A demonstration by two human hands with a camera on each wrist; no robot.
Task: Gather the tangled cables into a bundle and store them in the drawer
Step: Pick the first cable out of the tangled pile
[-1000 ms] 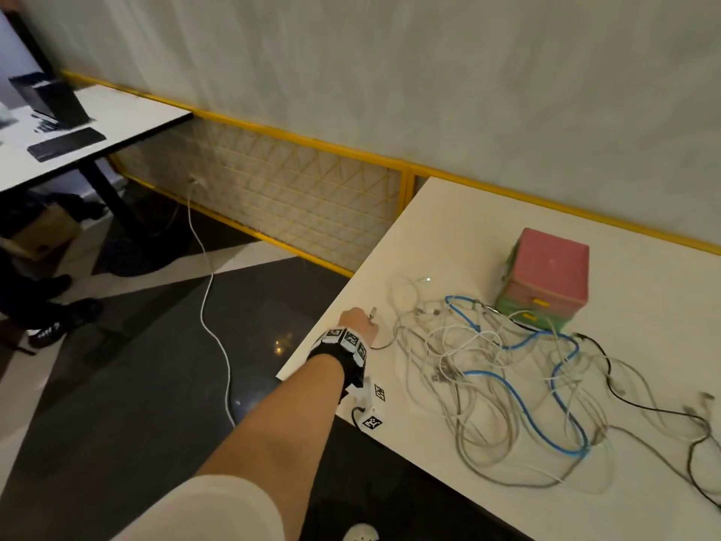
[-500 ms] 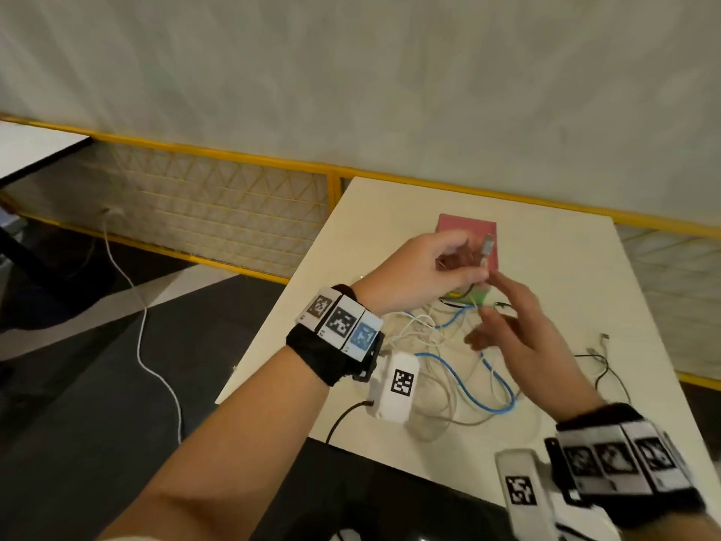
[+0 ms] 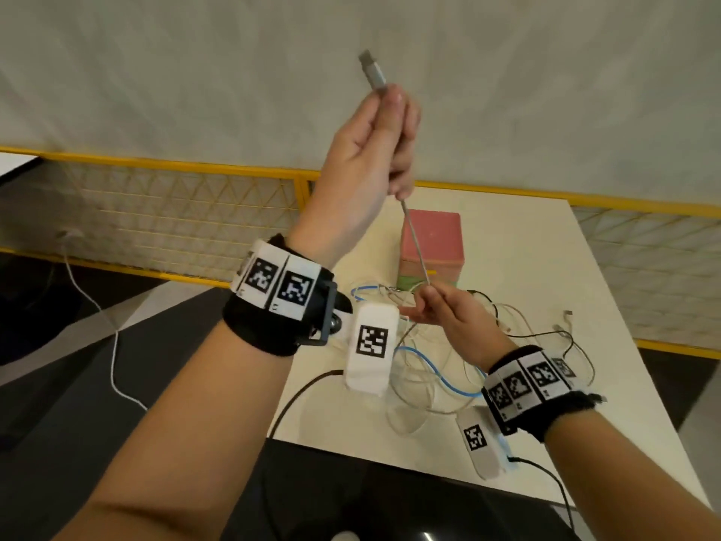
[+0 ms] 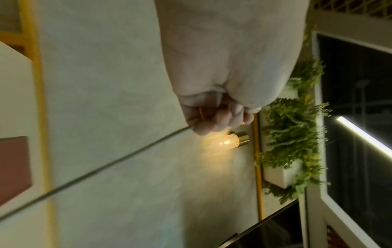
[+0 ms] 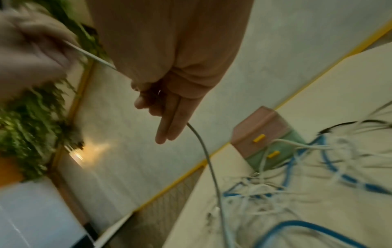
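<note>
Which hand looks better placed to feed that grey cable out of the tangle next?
Probably the right hand: it pinches the grey cable low, just above the cable pile. The left hand is raised high, gripping the plug end, so it mainly holds tension.

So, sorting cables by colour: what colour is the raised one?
Grey cable, metallic plug; clearest in the head view.

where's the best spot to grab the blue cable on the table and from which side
Probably the blue cable is best taken on its open curve near the table's front edge, coming from above with the fingers across it. There it shows clear of the wrists and looks less crossed by the white cables than near the pink-topped drawer box, though overlaps are hard to judge.
</note>
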